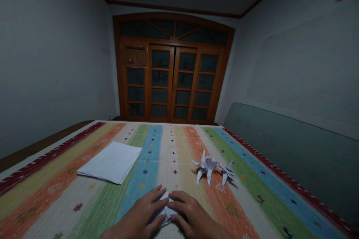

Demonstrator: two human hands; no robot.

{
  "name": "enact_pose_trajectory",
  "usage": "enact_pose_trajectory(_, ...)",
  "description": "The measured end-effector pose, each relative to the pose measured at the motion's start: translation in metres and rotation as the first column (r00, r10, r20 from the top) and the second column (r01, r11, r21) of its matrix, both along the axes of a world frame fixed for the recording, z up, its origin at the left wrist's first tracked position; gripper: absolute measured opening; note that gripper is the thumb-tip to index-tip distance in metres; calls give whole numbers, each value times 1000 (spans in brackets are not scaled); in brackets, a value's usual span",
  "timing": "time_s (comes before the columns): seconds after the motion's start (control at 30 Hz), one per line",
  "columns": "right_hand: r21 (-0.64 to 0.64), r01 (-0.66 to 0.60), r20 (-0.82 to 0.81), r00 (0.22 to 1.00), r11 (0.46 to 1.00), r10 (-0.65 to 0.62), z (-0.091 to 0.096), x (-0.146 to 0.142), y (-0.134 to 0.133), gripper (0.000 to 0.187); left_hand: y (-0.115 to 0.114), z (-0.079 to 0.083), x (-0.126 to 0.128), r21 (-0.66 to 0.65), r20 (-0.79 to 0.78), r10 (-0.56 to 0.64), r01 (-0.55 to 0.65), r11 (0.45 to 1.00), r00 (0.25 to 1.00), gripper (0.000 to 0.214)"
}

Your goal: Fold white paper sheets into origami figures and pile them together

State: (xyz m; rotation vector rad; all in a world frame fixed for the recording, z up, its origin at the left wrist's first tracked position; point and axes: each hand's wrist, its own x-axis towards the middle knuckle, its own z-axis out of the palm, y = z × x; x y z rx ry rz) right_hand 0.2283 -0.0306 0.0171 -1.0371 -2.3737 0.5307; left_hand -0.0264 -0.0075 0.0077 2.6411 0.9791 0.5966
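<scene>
My left hand (141,214) and my right hand (192,216) lie side by side at the near edge of a striped cloth (70,190), fingers pressed down on a small folded white paper (167,212) between them. Most of that paper is hidden under the fingers. Beyond my right hand stand two folded white paper figures (214,170), close together on the orange and green stripes. A stack of flat white paper sheets (111,162) lies to the far left of my left hand.
The striped cloth covers a wide flat surface that reaches to a wooden glazed door (172,82) at the far wall. A grey-green padded panel (294,149) runs along the right side. A bare wall closes the left.
</scene>
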Motion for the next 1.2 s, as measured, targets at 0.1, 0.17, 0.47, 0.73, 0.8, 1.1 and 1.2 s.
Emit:
enact_pose_trajectory(0.1,30,-19,-36,999,999,20,0,-1,0,44,-2,5,1,5,-59,-24,25,1000,998,58)
enact_pose_trajectory(0.17,49,-30,-31,999,998,32,0,-3,1,40,-4,6,2,15,-65,-20,21,1000,998,62)
enact_pose_trajectory(0.47,163,-52,176,984,985,23,-8,-6,6,28,-10,8,17,186,-108,45,-24,982,993,55)
enact_pose_trajectory(0.73,62,-42,96,995,997,36,-6,-11,5,56,-16,16,23,260,-169,98,-52,964,981,62)
enact_pose_trajectory(0.8,35,-24,74,997,999,22,-7,-12,5,63,-15,15,25,257,-188,105,-54,965,977,59)
enact_pose_trajectory(1.1,119,103,-124,988,988,-88,-31,-10,8,61,-10,14,27,247,-201,189,-137,959,961,59)
enact_pose_trajectory(1.2,81,222,-287,939,972,-191,-42,-11,9,67,-7,10,23,236,-82,220,-195,952,972,61)
